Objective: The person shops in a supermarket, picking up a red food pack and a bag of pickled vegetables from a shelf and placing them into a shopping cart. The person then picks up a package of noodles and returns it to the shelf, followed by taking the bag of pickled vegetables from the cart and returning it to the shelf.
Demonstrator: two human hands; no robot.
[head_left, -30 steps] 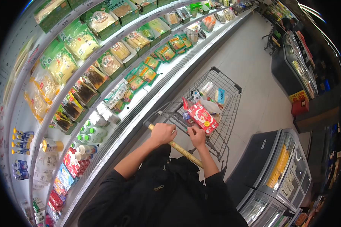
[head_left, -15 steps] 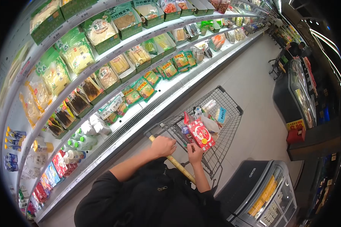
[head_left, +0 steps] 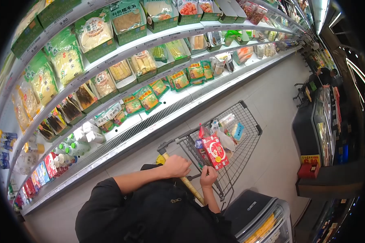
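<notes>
Both the shopping cart (head_left: 251,116) and the shelves (head_left: 166,115) have shifted in the view since the earlier frame: the base of the shelves slopes less steeply, and the freezer (head_left: 247,208) beyond the person's right arm sits lower. The left hand (head_left: 177,166) lies over the cart's handle (head_left: 193,188), its fingers curled in a loose fist; whether their tips hook around the handle, I cannot tell. The right hand (head_left: 209,177) is raised just beside the rear of the basket, apart from the handle, with fingers bent and the tips pressed together; whether they pinch anything is too small to tell. Near that hand, the red and white box (head_left: 216,152) lies tilted on the other goods toward the rear of the cart. Around it are a whitish plastic bag (head_left: 226,141), a small red package (head_left: 203,130) and, farther forward, a package with a blue label (head_left: 238,131). To the left, green packets (head_left: 147,98) lie on the lowest shelf, and white bottles with green caps (head_left: 78,148) lie nearer its left end.
</notes>
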